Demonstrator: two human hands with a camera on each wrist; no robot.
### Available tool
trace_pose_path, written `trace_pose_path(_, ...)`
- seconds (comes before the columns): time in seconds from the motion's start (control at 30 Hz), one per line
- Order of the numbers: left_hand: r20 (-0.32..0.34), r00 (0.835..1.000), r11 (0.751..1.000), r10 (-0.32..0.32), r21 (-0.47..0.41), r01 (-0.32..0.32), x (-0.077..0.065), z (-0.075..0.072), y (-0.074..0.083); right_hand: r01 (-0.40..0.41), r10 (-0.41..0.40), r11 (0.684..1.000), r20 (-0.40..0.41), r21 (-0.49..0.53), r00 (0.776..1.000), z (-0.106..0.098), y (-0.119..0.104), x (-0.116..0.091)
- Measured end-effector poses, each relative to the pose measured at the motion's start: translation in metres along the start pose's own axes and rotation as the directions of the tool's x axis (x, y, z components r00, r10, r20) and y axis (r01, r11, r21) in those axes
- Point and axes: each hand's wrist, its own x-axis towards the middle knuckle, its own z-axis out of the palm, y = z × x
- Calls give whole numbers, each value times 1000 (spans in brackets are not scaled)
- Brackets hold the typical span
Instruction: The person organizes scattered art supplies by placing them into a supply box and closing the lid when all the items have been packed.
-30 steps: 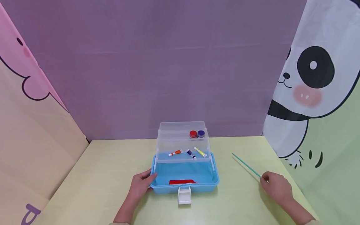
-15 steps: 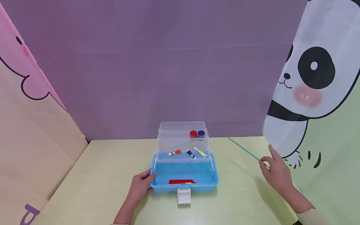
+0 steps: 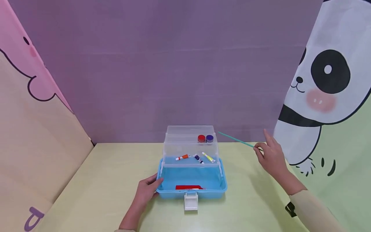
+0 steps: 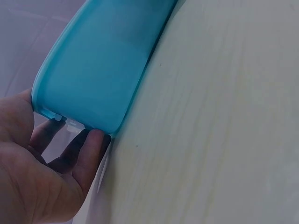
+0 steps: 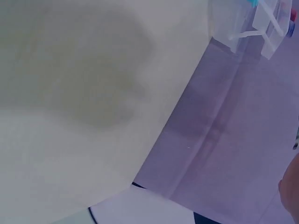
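Note:
My left hand (image 3: 146, 190) grips the left side of an open light-blue box (image 3: 203, 194), thumb at the rim. In the left wrist view its fingers (image 4: 88, 158) meet the box's lower corner. My right hand (image 3: 271, 157) is raised at the right, thumb and fingers pinching a thin teal stick (image 3: 236, 139), index finger pointing up. The stick's far tip ends just right of the box's clear stepped trays (image 3: 176, 149). On the trays lie orange (image 3: 182, 157), dark-blue (image 3: 198, 159) and yellow (image 3: 208, 157) paint tubes. A red tube-like item (image 3: 188, 187) lies inside the box.
A red-lidded jar (image 3: 201, 138) and a blue-lidded jar (image 3: 209, 138) stand on the upper tray. The box's white latch (image 3: 191, 202) hangs down in front. A purple backdrop (image 3: 185, 71) rises behind the pale table (image 3: 121, 164), and a panda-print panel (image 3: 307, 129) borders the right.
My right hand has risen from near the tabletop and moved away and left, carrying the stick towards the trays; its index finger has straightened. The left hand keeps its grip on the box.

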Motion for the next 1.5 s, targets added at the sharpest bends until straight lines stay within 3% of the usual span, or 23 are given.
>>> trace_pose_path(0.2, -2, 1000, 1000, 11, 16, -11, -2, 1, 2, 104, -105, 994, -5, -14, 995, 11, -5, 22)
trace_pose_path(0.5, 0, 1000, 999, 29, 16, -29, -4, 1, 1, 198, -194, 980, -102, 22, 976, 22, -16, 49)
trace_pose_path(0.8, -14, 1000, 999, 17, 31, -17, -3, 2, 4, 223, -218, 974, -97, 39, 971, 34, -22, 76)
trace_pose_path(1.07, -11, 1000, 1000, 18, 22, -18, -5, 2, 2, 224, -223, 973, -25, 51, 975, 51, -32, 97)
trace_pose_path(1.2, -5, 1000, 1000, 31, -2, -31, -5, 1, 1, 190, -193, 980, 62, 51, 979, 60, -41, 105)
trace_pose_path(1.33, -10, 999, 999, 36, -9, -37, -5, 3, 0, 184, -188, 982, 153, 40, 970, 67, -47, 112)
trace_pose_path(1.5, -16, 999, 999, 44, -15, -44, -7, 4, 0, 208, -214, 977, 169, 50, 962, 76, -50, 117)
